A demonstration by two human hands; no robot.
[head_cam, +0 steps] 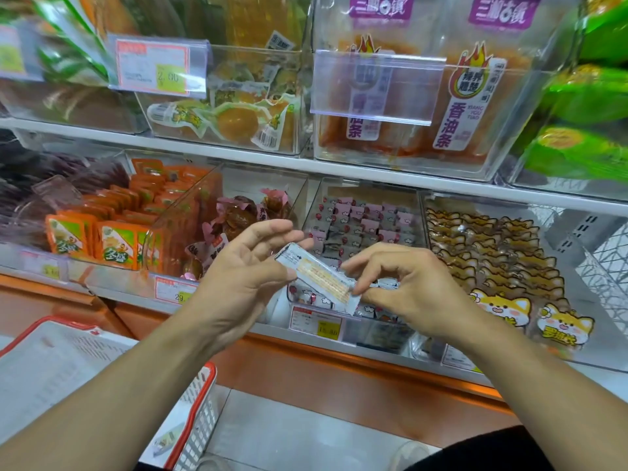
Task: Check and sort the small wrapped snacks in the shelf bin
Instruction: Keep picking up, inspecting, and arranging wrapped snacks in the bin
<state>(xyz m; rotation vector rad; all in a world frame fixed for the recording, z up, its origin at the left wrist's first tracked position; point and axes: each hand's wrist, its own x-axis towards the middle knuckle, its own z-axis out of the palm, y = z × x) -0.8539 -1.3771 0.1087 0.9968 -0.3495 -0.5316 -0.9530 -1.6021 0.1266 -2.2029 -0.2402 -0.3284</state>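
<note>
Snack packet [317, 279], long and flat in a white wrapper, hangs between your two hands above the front of the clear shelf bin [365, 212]. Your left hand [243, 266] pinches its upper-left end; your right hand [404, 283] pinches the lower-right end, so each grip holds one end. Its long axis slopes down from left to right, and the bin lies just behind and below, nearer your right hand. That bin holds rows of small pink-and-white wrapped snacks. Beside it, one bin holds brown pink-wrapped sweets [244, 212], the other cat-printed packets [492, 253]. A red-rimmed basket [200, 413] sits low left.
</note>
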